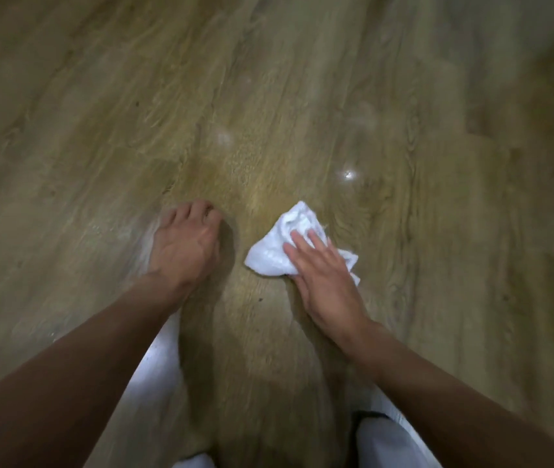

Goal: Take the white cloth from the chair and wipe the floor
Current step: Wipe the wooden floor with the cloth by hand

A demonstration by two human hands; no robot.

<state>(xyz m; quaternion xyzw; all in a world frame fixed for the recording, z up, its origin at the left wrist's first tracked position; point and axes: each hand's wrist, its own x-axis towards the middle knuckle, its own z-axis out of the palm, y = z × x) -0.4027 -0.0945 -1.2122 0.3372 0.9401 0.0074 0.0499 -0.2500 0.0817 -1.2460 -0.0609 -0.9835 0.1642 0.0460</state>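
Note:
A crumpled white cloth (279,244) lies on the wooden plank floor (302,96) just right of centre. My right hand (323,275) rests flat on the cloth's near right part, fingers spread and pressing it down. My left hand (184,244) is planted on the bare floor to the cloth's left, fingers bent with the tips on the boards and nothing in it. No chair is in view.
My knees in white trousers (383,440) show at the bottom edge. A bright reflection (350,174) glints on the floor beyond the cloth. Bare floorboards stretch away on every side.

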